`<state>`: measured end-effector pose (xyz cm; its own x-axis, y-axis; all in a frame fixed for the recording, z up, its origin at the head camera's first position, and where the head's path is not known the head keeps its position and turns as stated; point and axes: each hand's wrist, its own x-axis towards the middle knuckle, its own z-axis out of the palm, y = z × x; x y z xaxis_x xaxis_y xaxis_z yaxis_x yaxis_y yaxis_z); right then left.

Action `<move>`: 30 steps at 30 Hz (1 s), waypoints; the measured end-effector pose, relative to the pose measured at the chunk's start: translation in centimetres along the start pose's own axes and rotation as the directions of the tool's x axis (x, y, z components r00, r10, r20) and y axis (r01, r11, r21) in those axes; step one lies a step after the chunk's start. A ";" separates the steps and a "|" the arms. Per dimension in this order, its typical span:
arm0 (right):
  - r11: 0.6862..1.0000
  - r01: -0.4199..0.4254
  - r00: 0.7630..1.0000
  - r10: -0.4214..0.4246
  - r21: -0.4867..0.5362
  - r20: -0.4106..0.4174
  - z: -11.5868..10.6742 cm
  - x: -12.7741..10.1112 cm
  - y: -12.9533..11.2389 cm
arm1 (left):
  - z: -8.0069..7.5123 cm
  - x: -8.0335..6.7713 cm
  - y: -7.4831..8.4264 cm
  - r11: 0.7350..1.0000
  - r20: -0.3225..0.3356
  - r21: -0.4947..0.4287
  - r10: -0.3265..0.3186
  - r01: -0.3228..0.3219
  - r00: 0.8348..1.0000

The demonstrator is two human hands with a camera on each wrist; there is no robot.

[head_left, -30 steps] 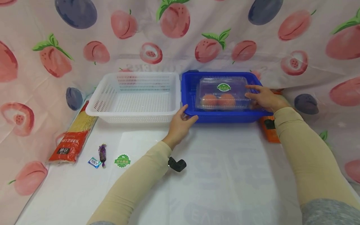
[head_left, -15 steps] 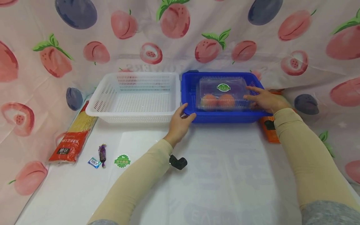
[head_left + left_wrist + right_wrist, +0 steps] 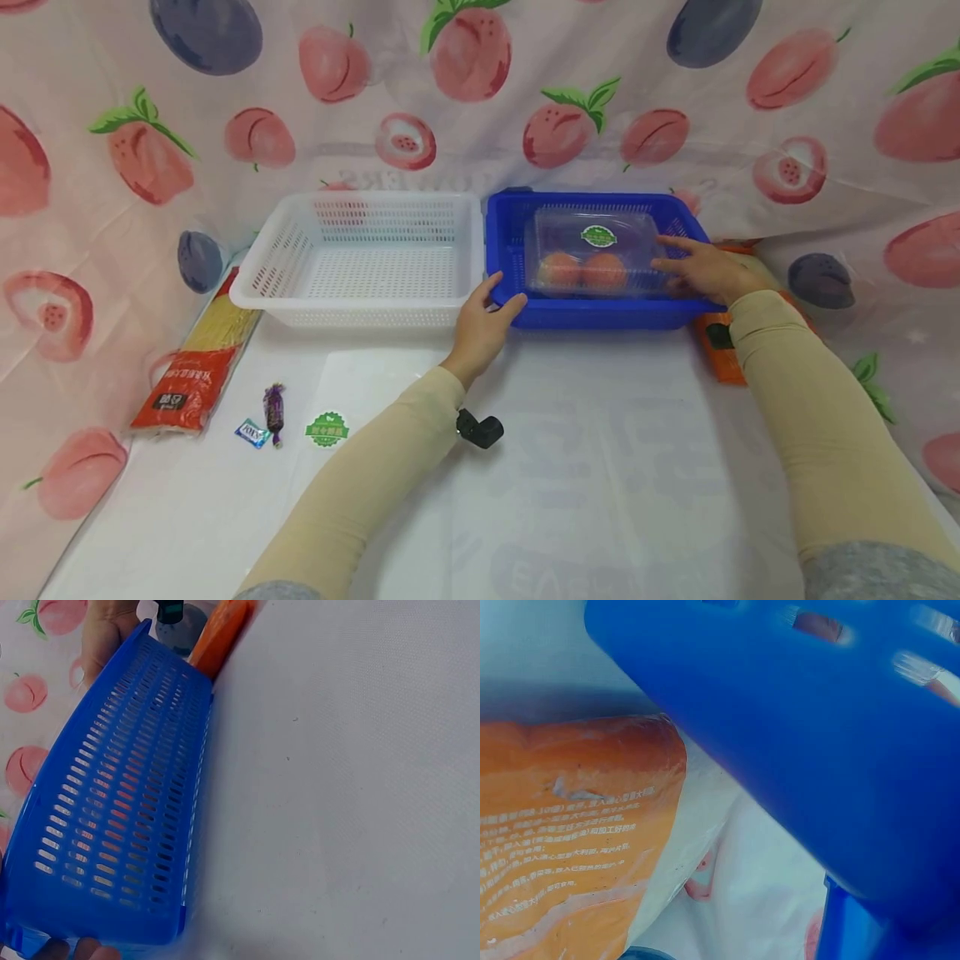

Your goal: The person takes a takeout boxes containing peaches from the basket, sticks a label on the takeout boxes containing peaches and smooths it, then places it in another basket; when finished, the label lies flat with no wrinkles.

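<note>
The left hand (image 3: pixel 480 321) grips the near left corner of the blue slotted plastic basket (image 3: pixel 517 312), fingers curled over its rim. The right hand (image 3: pixel 708 268) rests at the basket's right rim, its fingers straight and apart, touching the clear plastic clamshell box (image 3: pixel 592 254) of orange fruit that lies inside. The basket stands at the far edge of the white table (image 3: pixel 585 467), just beside a white slotted plastic basket (image 3: pixel 360 258). An orange packet (image 3: pixel 716 354) lies by the blue basket's right side.
</note>
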<state>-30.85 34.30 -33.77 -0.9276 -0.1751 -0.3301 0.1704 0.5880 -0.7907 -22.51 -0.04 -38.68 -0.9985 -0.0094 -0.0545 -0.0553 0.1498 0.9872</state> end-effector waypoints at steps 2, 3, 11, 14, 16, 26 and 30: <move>1.000 -0.003 1.000 0.003 -0.006 0.004 0.0 0.1 0.1 | 0.0 0.0 0.0 1.000 -0.006 0.001 -0.004 0.004 1.000; 1.000 -0.004 1.000 0.004 -0.005 0.004 0.0 0.2 0.1 | -0.1 0.0 0.0 1.000 -0.007 0.005 -0.005 0.005 1.000; 0.999 0.033 0.999 -0.034 -0.022 -0.019 0.1 0.3 0.3 | -0.2 0.1 -0.1 0.999 0.004 0.034 -0.006 0.006 1.000; 0.999 0.038 0.999 -0.039 -0.030 -0.030 0.2 0.3 0.3 | -0.2 0.2 -0.1 0.999 0.009 0.036 -0.004 0.004 1.000; 0.999 0.036 0.999 -0.037 -0.036 -0.035 0.2 0.3 0.4 | -0.1 0.2 -0.1 0.999 0.014 0.040 -0.004 0.003 1.000; 0.998 0.024 0.999 -0.026 -0.066 -0.029 -0.3 0.4 0.3 | -0.2 0.1 0.1 1.000 0.041 0.028 -0.002 0.001 0.999; 0.992 0.029 0.997 -0.038 -0.125 -0.069 -0.4 -0.1 -0.3 | -0.6 -0.1 -0.3 1.000 0.063 0.009 0.004 -0.005 0.998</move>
<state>-30.90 34.48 -33.29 -0.9542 -0.1424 -0.2632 0.1001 0.6771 -0.7291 -22.40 -0.65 -38.93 -0.9968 0.0534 -0.0598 -0.0507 0.1592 0.9860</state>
